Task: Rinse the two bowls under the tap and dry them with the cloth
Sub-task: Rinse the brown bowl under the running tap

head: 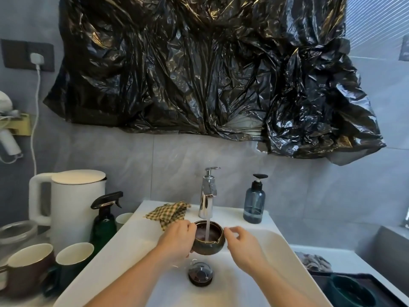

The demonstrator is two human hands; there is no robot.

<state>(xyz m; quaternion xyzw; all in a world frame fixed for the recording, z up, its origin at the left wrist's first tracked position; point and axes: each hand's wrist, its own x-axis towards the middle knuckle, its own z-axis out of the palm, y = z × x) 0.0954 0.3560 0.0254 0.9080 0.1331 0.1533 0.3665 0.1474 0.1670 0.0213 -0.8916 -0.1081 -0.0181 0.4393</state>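
Across the upper wall, a crumpled black plastic sheet (210,69), largest thing in view. Below it, a white sink (254,258) with a chrome drain plug (200,274) at the bottom of the basin. On the counter to the left, a white kettle (73,204), a dark green spray bottle (105,220) and two mugs (73,260). At the back rim, a chrome tap (207,193) running a thin stream, and a blue soap dispenser (254,202) to its right.

Reaching in from the lower edge, two bare forearms, angled toward the middle of the basin. Left hand (174,238) curled round the left side of a dark glazed bowl (208,239), thumb over the near rim, fingers beneath, holding it upright under the stream above the drain. Right hand (241,242) just beside the bowl's right wall, fingers loosely bent and slightly spread, gripping nothing; contact with the rim too close to call. Water landing inside the bowl.

Draped on the back-left rim, a checked cloth (170,212), just behind the left hand. Lower right, a second, dark green bowl (352,291) on a dark tray (327,276).
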